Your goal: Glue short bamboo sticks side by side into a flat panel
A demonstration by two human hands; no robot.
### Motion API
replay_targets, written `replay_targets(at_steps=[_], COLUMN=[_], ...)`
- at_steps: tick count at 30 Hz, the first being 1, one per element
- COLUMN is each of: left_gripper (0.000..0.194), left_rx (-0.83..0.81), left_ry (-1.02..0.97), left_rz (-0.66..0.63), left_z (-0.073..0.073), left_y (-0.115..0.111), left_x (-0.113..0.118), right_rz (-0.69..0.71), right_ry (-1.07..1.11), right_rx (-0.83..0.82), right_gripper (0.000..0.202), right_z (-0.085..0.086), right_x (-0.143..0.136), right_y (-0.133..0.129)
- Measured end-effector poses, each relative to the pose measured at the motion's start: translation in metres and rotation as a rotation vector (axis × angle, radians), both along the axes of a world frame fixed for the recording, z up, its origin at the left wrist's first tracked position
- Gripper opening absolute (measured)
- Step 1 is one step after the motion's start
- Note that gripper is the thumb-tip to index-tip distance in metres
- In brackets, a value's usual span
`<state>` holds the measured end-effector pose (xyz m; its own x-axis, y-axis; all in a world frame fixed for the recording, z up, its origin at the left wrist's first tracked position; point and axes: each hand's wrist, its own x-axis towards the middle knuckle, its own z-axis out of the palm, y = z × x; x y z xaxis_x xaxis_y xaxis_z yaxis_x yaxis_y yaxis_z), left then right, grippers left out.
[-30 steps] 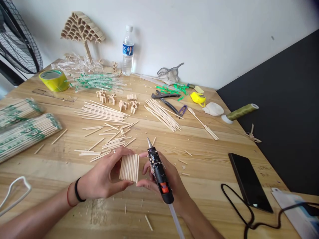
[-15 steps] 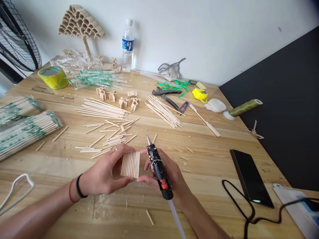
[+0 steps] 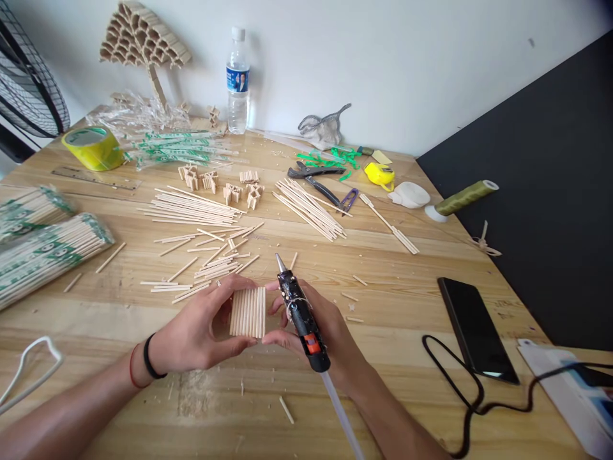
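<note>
Between its thumb and fingers, my left hand (image 3: pixel 201 326) holds a small panel of short wooden sticks (image 3: pixel 248 312) lying side by side. My right hand (image 3: pixel 320 326) has a black glue gun (image 3: pixel 302 314) in it, nozzle pointing up and away, a clear glue stick trailing from its rear end. The right thumb and fingertips reach to the panel's right edge. Beyond the hands lie loose short sticks (image 3: pixel 218 267), a fan of longer sticks (image 3: pixel 194 207) and several small stick clusters (image 3: pixel 232 193).
Another stick pile (image 3: pixel 311 207), pliers (image 3: pixel 316 171), a yellow tape measure (image 3: pixel 380 174) and a thread spool (image 3: pixel 462 199) lie farther back. A bottle (image 3: pixel 238 83) stands by the wall. At right are a phone (image 3: pixel 476 329) and a black cable (image 3: pixel 443 367); bagged sticks (image 3: pixel 52 255) lie left.
The view has shifted slightly. The panel has turned a little in my fingers, its right side edge now showing less. Both hands keep their holds.
</note>
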<state>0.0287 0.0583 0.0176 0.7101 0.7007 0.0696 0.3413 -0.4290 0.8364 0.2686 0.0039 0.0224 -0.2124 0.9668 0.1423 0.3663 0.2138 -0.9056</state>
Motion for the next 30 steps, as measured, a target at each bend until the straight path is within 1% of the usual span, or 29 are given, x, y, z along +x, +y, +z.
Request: replay_targets(at_steps=[2,4,6,8,10,11,15,18,20,23,25,27,30], left_gripper=[0.057,0.056,0.057,0.058,0.06,0.06,0.058,0.059,0.06,0.06,0.057,0.055,0.055], left_rx=[0.025,0.072,0.126,0.176,0.23,0.257,0.331,0.35,0.353,0.356,0.364,0.375,0.392], left_ry=[0.013,0.024,0.042,0.079,0.117,0.134,0.208,0.245,0.257,0.268,0.271,0.269,0.262], left_rz=[0.001,-0.01,-0.036,-0.055,-0.06,-0.06,-0.067,-0.083,-0.085,-0.075,-0.067,-0.062,-0.055], left_z=[0.0,0.0,-0.001,-0.003,-0.006,-0.008,-0.011,-0.009,-0.006,-0.003,-0.002,-0.002,-0.003], left_y=[0.0,-0.002,-0.003,-0.005,-0.006,-0.007,-0.007,-0.007,-0.008,-0.01,-0.011,-0.012,-0.013], left_x=[0.0,0.001,0.002,0.003,0.004,0.004,0.006,0.006,0.006,0.007,0.007,0.007,0.007], right_rz=[-0.001,-0.032,-0.085,-0.13,-0.16,-0.171,-0.188,-0.186,-0.179,-0.197,-0.202,-0.128,0.037], right_ry=[-0.007,-0.029,-0.105,-0.239,-0.376,-0.429,-0.513,-0.505,-0.487,-0.467,-0.453,-0.446,-0.494], right_rx=[-0.021,-0.017,0.036,0.104,0.126,0.118,0.093,0.066,0.054,0.117,0.178,0.189,0.168], right_gripper=[0.05,0.049,0.04,0.025,0.014,0.013,0.036,0.039,0.037,0.031,0.025,0.025,0.044], right_z=[0.0,0.001,0.0,-0.001,-0.003,-0.005,-0.013,-0.012,-0.007,0.007,0.015,0.019,0.017], right_x=[0.004,0.012,0.022,0.034,0.045,0.05,0.063,0.07,0.073,0.07,0.06,0.045,0.024], right_y=[0.001,0.003,0.006,0.011,0.015,0.018,0.022,0.021,0.018,0.013,0.009,0.005,0.0])
